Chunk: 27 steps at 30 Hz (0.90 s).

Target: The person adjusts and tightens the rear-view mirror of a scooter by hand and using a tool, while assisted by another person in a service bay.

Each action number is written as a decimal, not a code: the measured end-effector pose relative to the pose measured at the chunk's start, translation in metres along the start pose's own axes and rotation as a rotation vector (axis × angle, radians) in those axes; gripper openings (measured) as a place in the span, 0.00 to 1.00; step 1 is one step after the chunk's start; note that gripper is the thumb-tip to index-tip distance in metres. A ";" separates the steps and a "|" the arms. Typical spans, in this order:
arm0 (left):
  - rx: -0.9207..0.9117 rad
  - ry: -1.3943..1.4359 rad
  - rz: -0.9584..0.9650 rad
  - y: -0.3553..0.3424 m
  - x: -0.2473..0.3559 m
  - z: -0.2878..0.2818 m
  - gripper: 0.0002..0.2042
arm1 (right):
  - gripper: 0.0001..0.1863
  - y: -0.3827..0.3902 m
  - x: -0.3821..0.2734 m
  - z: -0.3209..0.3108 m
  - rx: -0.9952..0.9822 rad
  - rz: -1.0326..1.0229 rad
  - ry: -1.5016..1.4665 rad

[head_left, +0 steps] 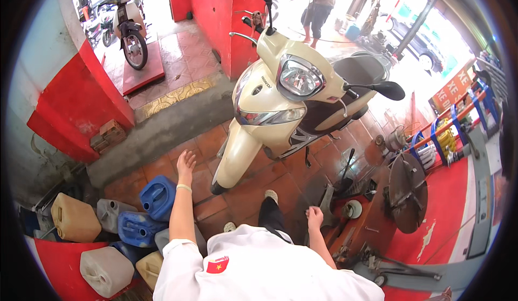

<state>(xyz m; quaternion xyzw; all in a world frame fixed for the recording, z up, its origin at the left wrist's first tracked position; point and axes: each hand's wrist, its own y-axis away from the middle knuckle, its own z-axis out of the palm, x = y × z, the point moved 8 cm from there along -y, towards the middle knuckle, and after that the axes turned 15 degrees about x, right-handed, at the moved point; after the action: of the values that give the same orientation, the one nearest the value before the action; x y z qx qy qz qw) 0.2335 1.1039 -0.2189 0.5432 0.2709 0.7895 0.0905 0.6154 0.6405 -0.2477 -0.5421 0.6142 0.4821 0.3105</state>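
A cream scooter (275,93) stands in front of me, its round-cornered headlight (301,77) and front wheel facing my way. My left hand (186,162) reaches out beside the front fender (237,155), fingers stretched and holding nothing; a gap separates it from the scooter. A band circles that wrist. Lower on the right, my right hand (314,217) hangs with its fingers curled in, and no object shows in it. The nearest thing to it is a red-brown workbench or cabinet (364,225) with tools and a small round tin (352,209).
Blue jerrycans (157,197), a tan jerrycan (75,217) and white ones (107,271) crowd the left floor. A concrete step (162,131) runs behind them. A round dark metal plate (406,193) and a tool rack (448,134) line the right. Another person (319,4) stands outside near a second motorbike (129,28).
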 end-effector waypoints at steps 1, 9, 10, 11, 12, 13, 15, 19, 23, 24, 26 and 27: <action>-0.056 0.028 0.048 0.010 -0.003 0.020 0.19 | 0.05 -0.011 -0.019 0.017 -0.007 -0.097 -0.056; 0.100 0.756 -0.227 0.059 -0.191 -0.119 0.12 | 0.06 -0.002 -0.366 0.194 -0.429 -0.779 -0.350; 0.425 0.788 -0.310 0.076 -0.219 -0.151 0.11 | 0.06 -0.005 -0.401 0.209 -0.404 -0.876 -0.360; 0.753 0.802 -0.400 0.103 -0.245 -0.175 0.11 | 0.06 -0.006 -0.434 0.221 -0.374 -0.972 -0.363; 0.894 0.782 -0.401 0.123 -0.252 -0.184 0.12 | 0.07 0.000 -0.479 0.230 -0.372 -0.996 -0.411; 1.018 0.760 -0.401 0.138 -0.252 -0.184 0.15 | 0.10 -0.014 -0.507 0.255 -0.405 -0.992 -0.377; 1.013 0.712 -0.380 0.161 -0.248 -0.169 0.19 | 0.17 -0.017 -0.581 0.290 -0.392 -1.057 -0.464; 1.089 0.578 -0.336 0.178 -0.253 -0.164 0.30 | 0.37 -0.025 -0.688 0.373 -0.241 -1.139 -0.353; 0.719 0.153 0.213 0.105 -0.149 -0.100 0.20 | 0.40 0.009 -0.702 0.434 -0.293 -0.975 -0.227; 0.549 0.012 0.290 0.080 -0.101 -0.025 0.19 | 0.40 0.000 -0.699 0.438 -0.279 -0.993 -0.209; 0.257 -0.307 0.638 0.076 0.022 0.138 0.21 | 0.37 -0.026 -0.696 0.434 -0.229 -0.883 -0.220; 0.073 -0.276 0.684 0.083 0.065 0.209 0.22 | 0.37 -0.021 -0.696 0.432 -0.235 -0.885 -0.228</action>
<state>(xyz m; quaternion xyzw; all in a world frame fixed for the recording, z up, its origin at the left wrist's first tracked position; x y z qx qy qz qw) 0.4101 1.1316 -0.0681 0.7067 0.0871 0.6830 -0.1624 0.7271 1.2984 0.2283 -0.7270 0.2272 0.4260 0.4882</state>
